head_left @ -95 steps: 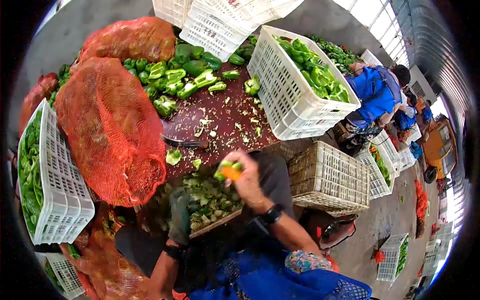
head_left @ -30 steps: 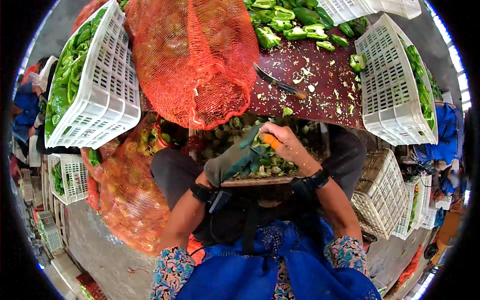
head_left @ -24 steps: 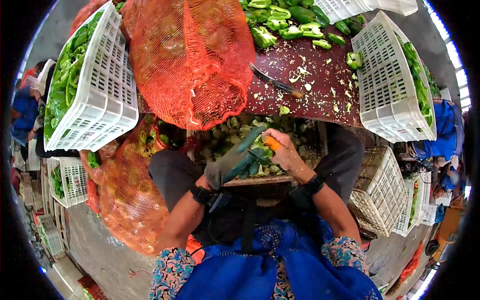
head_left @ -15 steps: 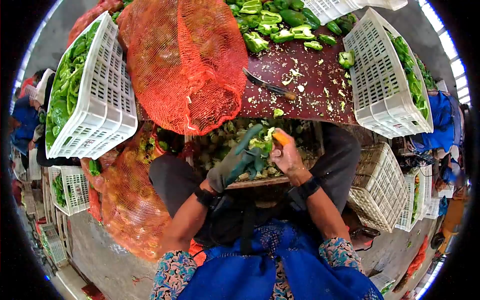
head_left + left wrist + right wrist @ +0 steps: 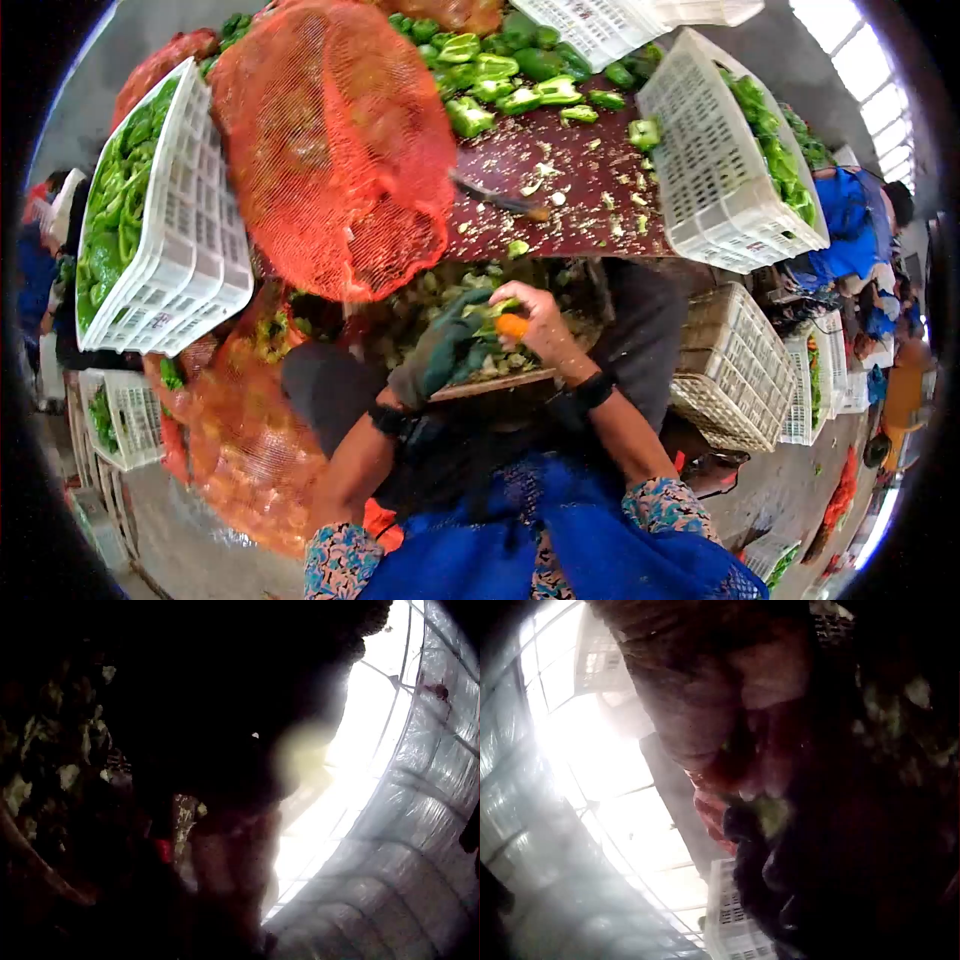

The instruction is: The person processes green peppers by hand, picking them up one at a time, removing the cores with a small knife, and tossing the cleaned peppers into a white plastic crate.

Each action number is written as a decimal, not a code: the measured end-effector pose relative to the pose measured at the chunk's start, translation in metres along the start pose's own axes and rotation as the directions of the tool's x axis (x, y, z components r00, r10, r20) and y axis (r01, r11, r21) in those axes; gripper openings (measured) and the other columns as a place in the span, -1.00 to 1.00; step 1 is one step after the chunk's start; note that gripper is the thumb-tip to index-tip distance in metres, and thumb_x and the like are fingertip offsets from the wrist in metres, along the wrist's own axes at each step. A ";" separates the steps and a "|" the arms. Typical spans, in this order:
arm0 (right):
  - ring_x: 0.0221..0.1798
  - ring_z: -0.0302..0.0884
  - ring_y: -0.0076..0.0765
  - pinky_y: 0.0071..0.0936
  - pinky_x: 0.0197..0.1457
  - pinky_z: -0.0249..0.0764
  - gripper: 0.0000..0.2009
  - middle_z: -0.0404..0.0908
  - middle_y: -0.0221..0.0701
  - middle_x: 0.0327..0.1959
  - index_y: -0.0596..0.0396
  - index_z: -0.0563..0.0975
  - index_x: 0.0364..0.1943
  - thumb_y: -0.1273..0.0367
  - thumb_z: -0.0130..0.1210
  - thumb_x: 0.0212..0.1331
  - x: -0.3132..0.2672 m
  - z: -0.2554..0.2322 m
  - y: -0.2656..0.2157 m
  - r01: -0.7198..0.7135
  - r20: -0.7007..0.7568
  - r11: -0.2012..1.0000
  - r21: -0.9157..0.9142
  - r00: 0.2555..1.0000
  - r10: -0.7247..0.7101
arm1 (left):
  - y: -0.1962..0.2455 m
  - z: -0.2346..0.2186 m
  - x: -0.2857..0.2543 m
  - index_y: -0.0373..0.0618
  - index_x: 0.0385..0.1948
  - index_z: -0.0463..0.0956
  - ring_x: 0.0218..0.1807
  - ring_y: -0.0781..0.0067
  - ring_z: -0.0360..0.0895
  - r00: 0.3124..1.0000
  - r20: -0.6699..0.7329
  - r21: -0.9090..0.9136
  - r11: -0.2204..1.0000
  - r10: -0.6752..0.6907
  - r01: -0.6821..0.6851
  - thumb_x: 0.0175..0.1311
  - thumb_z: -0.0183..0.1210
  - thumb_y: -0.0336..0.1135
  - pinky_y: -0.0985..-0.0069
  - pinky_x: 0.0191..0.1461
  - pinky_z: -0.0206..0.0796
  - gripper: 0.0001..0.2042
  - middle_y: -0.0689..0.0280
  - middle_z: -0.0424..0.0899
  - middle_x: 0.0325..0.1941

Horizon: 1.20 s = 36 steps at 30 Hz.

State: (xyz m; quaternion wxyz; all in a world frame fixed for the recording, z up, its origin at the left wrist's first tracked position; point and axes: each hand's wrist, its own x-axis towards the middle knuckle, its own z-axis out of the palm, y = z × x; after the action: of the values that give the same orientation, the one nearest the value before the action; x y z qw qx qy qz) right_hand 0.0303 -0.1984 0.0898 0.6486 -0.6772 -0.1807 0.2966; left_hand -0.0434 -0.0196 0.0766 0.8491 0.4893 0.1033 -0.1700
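Observation:
Over a tray of green scraps (image 5: pixel 400 325), the gloved left hand (image 5: pixel 436 352) holds a green pepper (image 5: pixel 492 312) from the left, its fingers bent round it. From the other side the bare right hand (image 5: pixel 545 328) grips the same pepper, with something orange (image 5: pixel 512 326) at its thumb. In the dark left wrist view, the glove (image 5: pixel 225 705) is mostly a black shape. The right wrist view has the right hand's curled fingers (image 5: pixel 705 712) close to a pale green piece (image 5: pixel 772 814) and the dark glove (image 5: pixel 754 877).
A knife (image 5: pixel 500 200) lies on the dark red tabletop (image 5: pixel 590 170) among seeds and scraps. Cut peppers (image 5: pixel 500 90) are at its back. A red mesh sack (image 5: pixel 330 170) stands left, between white crates of peppers (image 5: pixel 190 250) (image 5: pixel 720 180). Another crate (image 5: pixel 740 370) is on the right.
The hands, apart 3.2 seconds ago with the pepper raised in the right, are now together. Since half a second ago, the right fingers have moved over the pepper's top, and the head view has shifted.

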 end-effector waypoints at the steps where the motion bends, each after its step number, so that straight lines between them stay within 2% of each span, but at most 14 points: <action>1: -0.43 0.63 -0.51 -0.57 -0.43 0.63 -0.76 0.57 -0.39 -0.20 0.15 0.53 -0.11 0.59 0.16 0.11 0.000 0.004 0.007 0.041 -0.034 0.999 0.032 0.999 -0.040 | 0.011 -0.003 -0.011 -0.03 0.26 0.31 -0.49 0.76 0.40 0.997 0.063 -0.019 0.999 -0.047 0.048 0.44 0.02 -0.18 0.79 -0.49 0.25 -0.60 0.43 0.58 -0.16; 5: -0.49 0.55 -0.58 -0.56 -0.47 0.59 -0.84 0.55 -0.44 -0.26 0.18 0.53 -0.16 0.49 0.16 0.18 -0.011 0.010 0.007 -0.009 -0.079 0.953 0.302 0.996 0.035 | 0.020 0.012 -0.018 -0.10 0.26 0.29 -0.58 0.81 0.30 0.989 0.144 -0.131 0.991 0.024 -0.005 0.41 0.04 -0.29 0.78 -0.56 0.13 -0.59 0.46 0.54 -0.31; 6: -0.49 0.55 -0.58 -0.56 -0.46 0.59 -0.85 0.55 -0.43 -0.25 0.18 0.53 -0.16 0.50 0.15 0.20 -0.010 0.009 0.009 0.028 -0.096 0.960 0.277 0.995 -0.002 | 0.011 0.009 -0.016 -0.10 0.24 0.32 -0.59 0.82 0.27 0.977 0.148 0.077 0.983 0.156 -0.169 0.39 0.06 -0.35 0.77 -0.57 0.10 -0.60 0.49 0.52 -0.33; 14: -0.45 0.58 -0.55 -0.58 -0.45 0.58 -0.81 0.55 -0.43 -0.35 0.10 0.49 -0.13 0.56 0.09 0.18 -0.029 -0.033 -0.024 0.190 -0.204 0.930 0.314 0.970 -0.129 | 0.006 0.008 -0.008 -0.08 0.21 0.38 -0.33 0.67 0.47 0.990 0.141 -0.436 0.898 0.003 0.059 0.41 0.00 -0.24 0.70 -0.38 0.33 -0.63 0.38 0.56 -0.16; 16: -0.38 0.62 -0.48 -0.59 -0.46 0.60 -0.79 0.59 -0.38 -0.26 0.11 0.53 -0.15 0.64 0.02 0.16 -0.039 -0.065 -0.064 0.374 -0.422 0.911 0.176 0.864 -0.274 | -0.006 -0.004 0.005 -0.08 0.31 0.29 -0.11 0.55 0.51 0.995 0.094 -0.387 0.922 0.038 0.001 0.34 0.05 -0.24 0.63 -0.18 0.40 -0.51 0.29 0.52 0.05; 20: -0.40 0.57 -0.53 -0.60 -0.52 0.45 -0.94 0.57 -0.36 -0.36 0.10 0.50 -0.24 0.47 0.07 0.24 -0.055 -0.164 -0.155 0.430 -0.713 0.861 -0.272 0.510 -0.481 | -0.056 -0.056 0.038 -0.11 0.39 0.19 0.05 0.44 0.47 0.960 -0.183 0.434 0.894 0.213 -0.116 0.29 0.11 -0.28 0.48 0.01 0.40 -0.40 0.26 0.39 0.29; 22: -0.29 0.61 -0.33 -0.38 -0.23 0.53 -0.82 0.64 -0.29 -0.31 0.14 0.51 -0.18 0.41 0.16 0.15 -0.046 -0.267 -0.182 0.131 -0.633 0.688 -0.714 0.298 -0.714 | -0.051 -0.049 0.038 -0.14 0.37 0.21 0.11 0.38 0.45 0.972 -0.218 0.255 0.967 0.088 -0.030 0.30 0.11 -0.27 0.44 0.09 0.37 -0.41 0.24 0.38 0.30; 23: -0.20 0.61 -0.10 -0.23 -0.13 0.53 -0.70 0.61 -0.13 -0.17 0.16 0.50 -0.04 0.36 0.17 0.16 -0.045 -0.290 -0.209 0.016 -0.533 0.572 -0.820 0.341 -0.774 | -0.050 -0.044 0.035 -0.15 0.37 0.21 0.13 0.36 0.44 0.974 -0.227 0.161 0.987 0.023 0.015 0.30 0.10 -0.27 0.42 0.13 0.35 -0.42 0.23 0.38 0.31; 25: -0.17 0.60 0.04 -0.19 -0.10 0.54 -0.60 0.54 -0.06 -0.02 0.15 0.44 0.10 0.34 0.17 0.19 -0.016 -0.368 -0.206 -0.431 0.034 -0.097 -0.897 0.152 -0.988 | -0.049 -0.030 0.026 -0.15 0.35 0.24 0.17 0.32 0.43 0.946 -0.313 0.232 0.973 0.085 -0.010 0.32 0.09 -0.27 0.42 0.17 0.32 -0.45 0.21 0.39 0.31; 28: -0.17 0.62 0.05 -0.20 -0.05 0.54 -0.59 0.56 -0.08 0.01 0.14 0.45 0.10 0.35 0.20 0.17 -0.008 -0.313 -0.200 0.043 -0.330 0.365 -0.930 0.338 -0.881 | -0.060 -0.036 0.038 -0.17 0.32 0.27 0.18 0.30 0.44 0.923 -0.297 0.295 0.943 0.243 -0.153 0.35 0.05 -0.32 0.42 0.20 0.32 -0.51 0.16 0.42 0.27; 30: -0.07 0.64 -0.23 -0.35 -0.04 0.52 -0.74 0.66 -0.24 -0.15 0.09 0.54 -0.06 0.43 0.21 0.14 0.017 -0.288 -0.156 -0.054 -0.412 0.463 -0.885 0.555 -0.723 | -0.059 -0.037 0.036 -0.21 0.30 0.29 0.16 0.31 0.46 0.933 -0.231 0.281 0.937 0.275 -0.207 0.39 0.01 -0.38 0.40 0.20 0.33 -0.56 0.14 0.44 0.23; 31: -0.11 0.64 -0.24 -0.38 -0.06 0.51 -0.78 0.67 -0.26 -0.19 0.07 0.57 -0.12 0.43 0.21 0.13 0.035 -0.288 -0.122 0.002 -0.270 0.326 -0.945 0.556 -0.786 | -0.057 -0.032 0.037 -0.22 0.26 0.33 0.13 0.34 0.47 0.945 -0.226 0.230 0.955 0.238 -0.186 0.40 0.01 -0.38 0.41 0.20 0.33 -0.59 0.17 0.48 0.19; 32: -0.11 0.64 -0.16 -0.36 -0.02 0.50 -0.80 0.67 -0.24 -0.17 0.08 0.58 -0.16 0.42 0.20 0.12 0.047 -0.281 -0.102 -0.045 -0.362 0.471 -0.881 0.705 -0.610 | -0.055 -0.027 0.038 -0.23 0.23 0.37 0.11 0.37 0.48 0.955 -0.220 0.179 0.970 0.200 -0.162 0.42 0.02 -0.39 0.42 0.20 0.33 -0.62 0.19 0.51 0.15; 36: -0.13 0.58 0.03 -0.13 -0.07 0.51 -0.76 0.62 -0.18 -0.21 0.03 0.55 -0.12 0.34 0.21 0.12 0.110 -0.326 -0.009 -0.188 -0.337 0.307 -0.933 0.756 -0.561 | -0.051 -0.017 0.042 -0.24 0.18 0.41 0.05 0.43 0.52 0.940 -0.043 0.708 0.675 0.338 -0.210 0.43 -0.03 -0.42 0.48 0.14 0.36 -0.67 0.25 0.58 0.02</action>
State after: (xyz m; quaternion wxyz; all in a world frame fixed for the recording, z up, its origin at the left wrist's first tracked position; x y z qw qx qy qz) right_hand 0.3220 -0.3798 0.0751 0.1866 -0.9479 -0.1782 -0.1868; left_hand -0.0244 -0.0367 0.0130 0.6072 0.7936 0.0295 -0.0241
